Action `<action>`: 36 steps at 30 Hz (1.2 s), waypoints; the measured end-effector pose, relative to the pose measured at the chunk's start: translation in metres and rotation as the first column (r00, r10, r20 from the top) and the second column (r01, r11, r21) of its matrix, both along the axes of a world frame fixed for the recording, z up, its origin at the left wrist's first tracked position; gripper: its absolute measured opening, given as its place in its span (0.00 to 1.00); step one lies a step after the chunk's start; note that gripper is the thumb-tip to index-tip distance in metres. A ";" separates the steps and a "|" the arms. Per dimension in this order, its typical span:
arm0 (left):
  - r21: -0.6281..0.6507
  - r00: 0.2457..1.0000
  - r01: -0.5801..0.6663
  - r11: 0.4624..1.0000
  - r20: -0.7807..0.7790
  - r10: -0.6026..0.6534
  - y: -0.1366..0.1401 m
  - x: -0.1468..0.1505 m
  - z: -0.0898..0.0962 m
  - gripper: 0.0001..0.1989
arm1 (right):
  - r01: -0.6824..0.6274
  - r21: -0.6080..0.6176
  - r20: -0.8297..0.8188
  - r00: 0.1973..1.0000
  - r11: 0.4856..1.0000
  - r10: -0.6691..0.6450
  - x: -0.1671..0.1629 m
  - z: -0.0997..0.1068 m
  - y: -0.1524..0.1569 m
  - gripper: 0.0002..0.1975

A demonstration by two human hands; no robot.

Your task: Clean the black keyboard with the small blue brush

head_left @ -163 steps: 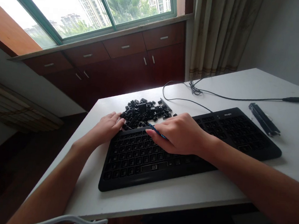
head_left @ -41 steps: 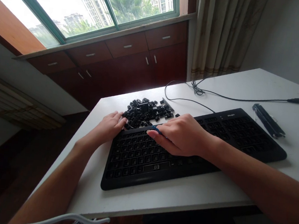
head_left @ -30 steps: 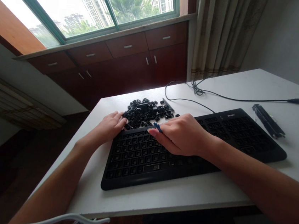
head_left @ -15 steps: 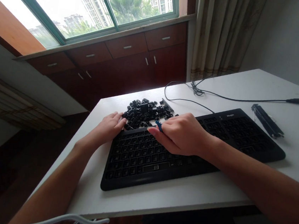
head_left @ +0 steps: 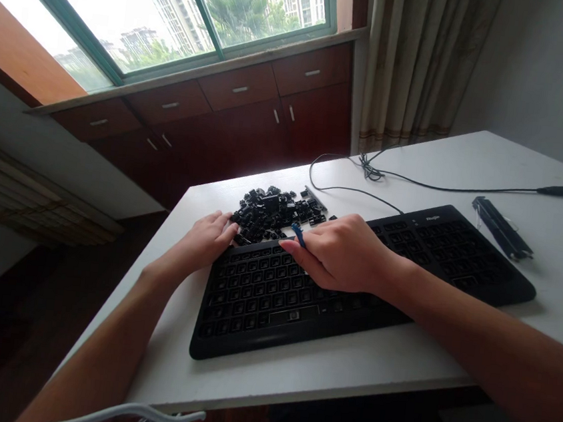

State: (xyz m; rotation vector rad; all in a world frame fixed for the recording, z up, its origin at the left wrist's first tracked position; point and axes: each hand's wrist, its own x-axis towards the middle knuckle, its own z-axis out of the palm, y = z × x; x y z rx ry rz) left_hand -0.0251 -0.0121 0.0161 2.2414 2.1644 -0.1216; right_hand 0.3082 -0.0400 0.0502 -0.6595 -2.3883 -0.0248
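A black keyboard (head_left: 248,332) with its keycaps off lies at a slant on the white table, showing rows of bare key sockets. My right hand (head_left: 345,252) is closed above its middle, around a small blue tool (head_left: 298,234) whose tip sticks out past the thumb. The rest of that tool is hidden in the fist. Beyond the keyboard's far left edge is a heap of loose black keycaps (head_left: 266,211). My left hand (head_left: 207,238) rests by the keyboard's far left corner, fingers stretched out, fingertips at the heap's edge; nothing shows in it.
A black cable (head_left: 445,187) runs from the keyboard's back edge, partly bundled, to a plug at the right. Long black pieces (head_left: 504,228) lie right of the keyboard on the white table (head_left: 517,165). A pale curved bar (head_left: 124,411) crosses the bottom left, below the table's near edge.
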 end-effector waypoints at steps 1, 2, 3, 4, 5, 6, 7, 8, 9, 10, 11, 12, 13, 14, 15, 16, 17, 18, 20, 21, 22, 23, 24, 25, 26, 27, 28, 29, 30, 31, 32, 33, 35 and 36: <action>0.000 1.000 0.001 1.000 0.001 -0.001 0.000 0.000 0.000 0.36 | 0.003 -0.001 0.004 1.000 1.000 -0.003 0.000 0.000 0.000 0.28; 0.001 1.000 0.001 1.000 0.002 -0.001 0.000 0.000 0.000 0.37 | 0.007 0.000 0.008 1.000 1.000 -0.007 0.000 -0.001 0.000 0.28; 0.001 1.000 0.000 1.000 0.003 0.000 0.000 0.000 0.000 0.37 | 0.012 0.003 0.009 1.000 1.000 -0.012 0.000 -0.001 0.001 0.28; -0.001 1.000 -0.002 1.000 0.003 0.002 0.000 0.000 0.000 0.37 | 0.015 0.006 0.009 1.000 1.000 -0.015 -0.001 -0.002 0.001 0.28; -0.004 1.000 -0.005 1.000 0.004 0.005 0.000 0.000 0.000 0.37 | 0.019 0.010 0.010 1.000 1.000 -0.019 -0.001 -0.002 0.001 0.28; -0.006 1.000 -0.010 1.000 0.006 0.010 0.000 0.001 0.001 0.38 | 0.023 0.013 0.009 1.000 1.000 -0.023 -0.001 -0.002 0.001 0.28; -0.008 1.000 -0.013 1.000 0.008 0.013 0.000 0.001 0.001 0.38 | 0.024 0.016 0.009 1.000 1.000 -0.025 -0.001 -0.002 0.001 0.28; -0.010 1.000 -0.013 1.000 0.009 0.013 0.000 0.001 0.001 0.38 | 0.024 0.017 0.007 1.000 1.000 -0.024 -0.001 -0.002 0.001 0.28; -0.013 1.000 -0.010 1.000 0.011 0.010 0.000 0.002 0.002 0.38 | 0.021 0.017 0.004 1.000 1.000 -0.021 -0.001 -0.002 0.000 0.28; -0.016 1.000 -0.008 1.000 0.013 0.009 -0.001 0.002 0.002 0.38 | 0.012 0.011 0.001 1.000 1.000 -0.012 -0.001 -0.002 0.000 0.28; -0.018 1.000 -0.007 1.000 0.017 0.008 -0.001 0.003 0.003 0.38 | 0.006 0.007 -0.006 1.000 1.000 -0.006 -0.001 -0.001 0.000 0.28; -0.021 1.000 -0.003 1.000 0.018 0.003 -0.001 0.003 0.003 0.38 | -0.002 -0.001 -0.012 1.000 1.000 0.002 -0.001 0.000 0.000 0.28; -0.022 1.000 0.002 1.000 0.019 -0.002 -0.001 0.004 0.004 0.38 | -0.007 -0.007 -0.017 1.000 1.000 0.007 -0.001 0.001 0.000 0.28; -0.020 1.000 0.005 1.000 0.022 -0.004 -0.001 0.004 0.004 0.37 | -0.016 -0.010 -0.024 1.000 1.000 0.016 -0.001 0.001 -0.001 0.28; -0.016 1.000 0.006 1.000 0.026 -0.006 -0.001 0.005 0.004 0.37 | -0.024 -0.012 -0.029 0.999 1.000 0.024 0.000 0.002 -0.001 0.28; -0.010 1.000 0.005 1.000 0.028 -0.005 -0.001 0.005 0.004 0.37 | -0.032 -0.012 -0.033 0.999 0.999 0.031 0.000 0.003 -0.001 0.28; -0.004 1.000 0.001 1.000 0.030 -0.001 -0.002 0.005 0.005 0.36 | -0.039 -0.012 -0.035 0.999 0.999 0.039 0.000 0.003 -0.001 0.28; 0.001 0.999 -0.005 1.000 0.033 0.005 -0.002 0.006 0.005 0.36 | -0.045 -0.013 -0.035 0.998 0.999 0.044 0.000 0.003 -0.001 0.28; 0.006 0.999 -0.011 1.000 0.032 0.011 -0.002 0.006 0.005 0.36 | -0.051 -0.013 -0.036 0.998 0.999 0.051 0.000 0.003 -0.001 0.28; 0.006 1.000 -0.008 1.000 0.028 0.008 -0.002 0.006 0.005 0.36 | -0.054 -0.013 -0.036 0.998 0.998 0.053 0.000 0.003 -0.001 0.28; 0.006 1.000 0.000 1.000 0.023 0.000 -0.002 0.006 0.005 0.36 | -0.055 -0.012 -0.036 0.998 0.998 0.054 0.000 0.003 -0.001 0.28; 0.005 1.000 0.012 1.000 0.016 -0.012 -0.002 0.006 0.005 0.35 | -0.055 -0.010 -0.035 0.998 0.998 0.055 0.000 0.003 -0.001 0.28; 0.002 1.000 0.027 1.000 0.007 -0.027 -0.002 0.006 0.005 0.35 | -0.055 -0.009 -0.032 0.998 0.998 0.055 0.000 0.003 -0.001 0.28; -0.003 0.999 0.037 0.999 -0.001 -0.037 -0.002 0.005 0.005 0.35 | -0.055 -0.006 -0.029 0.998 0.998 0.054 0.001 0.003 -0.001 0.27; -0.010 0.999 0.041 0.999 -0.008 -0.041 -0.002 0.005 0.005 0.35 | -0.053 -0.004 -0.025 0.998 0.999 0.053 0.001 0.003 -0.001 0.27; -0.018 0.999 0.043 0.999 -0.015 -0.044 -0.002 0.004 0.005 0.35 | -0.052 -0.002 -0.023 0.998 0.999 0.052 0.001 0.003 -0.001 0.27; -0.025 0.999 0.043 0.999 -0.021 -0.044 -0.002 0.004 0.005 0.36 | -0.050 -0.001 -0.021 0.999 0.999 0.050 0.001 0.003 -0.001 0.27; -0.031 0.999 0.043 0.999 -0.026 -0.044 -0.002 0.004 0.004 0.37 | -0.051 -0.001 -0.019 0.999 0.999 0.051 0.001 0.003 -0.001 0.27; -0.032 0.999 0.043 0.999 -0.028 -0.044 -0.002 0.003 0.004 0.37 | -0.051 -0.003 -0.017 0.999 0.999 0.051 0.001 0.002 -0.001 0.27; -0.029 0.999 0.041 0.999 -0.026 -0.042 -0.002 0.003 0.004 0.37 | -0.052 -0.006 -0.014 0.999 0.999 0.052 0.001 0.002 -0.001 0.27; -0.023 0.999 0.038 0.999 -0.022 -0.039 -0.002 0.004 0.004 0.36 | -0.053 -0.009 -0.011 0.999 0.999 0.053 0.001 0.002 0.000 0.27; -0.016 0.999 0.030 0.999 -0.013 -0.030 -0.002 0.004 0.004 0.36 | -0.055 -0.011 -0.008 0.998 0.998 0.055 0.001 0.002 0.000 0.27; -0.008 1.000 0.012 1.000 0.007 -0.012 -0.002 0.005 0.004 0.36 | -0.058 -0.017 -0.001 0.998 0.998 0.058 0.001 0.002 0.000 0.27; -0.008 1.000 0.003 1.000 0.013 -0.003 -0.002 0.005 0.005 0.36 | -0.057 -0.022 0.005 0.998 0.998 0.057 0.001 0.002 0.000 0.27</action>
